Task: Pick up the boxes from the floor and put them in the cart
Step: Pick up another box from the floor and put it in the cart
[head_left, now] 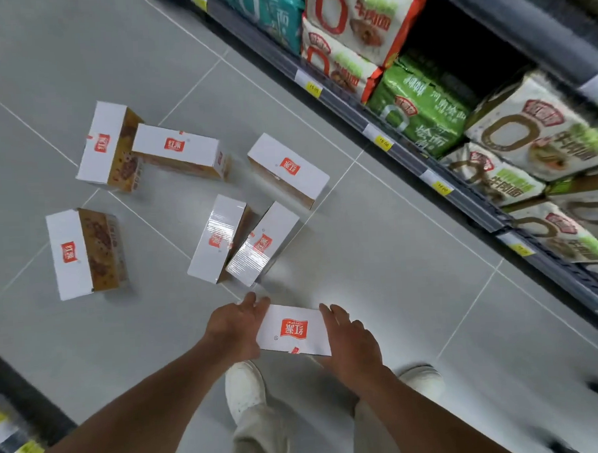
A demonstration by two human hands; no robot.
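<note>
- The left hand (238,328) and the right hand (352,340) hold one box (293,331) between them, fingers wrapped over each short end. This clasp from both sides keeps it level, logo up.
- The box appears lifted off the floor (377,257), above the white shoes (244,389) near the wrists.
- Six more boxes (219,236) lie scattered beyond the fingertips, the nearest two leaning together just ahead of the left hand.
- A shelf (422,171) of noodle packs (419,115) runs off past the right hand.
- No cart shows, so it probably stands out of view and the person must turn to reach it.
</note>
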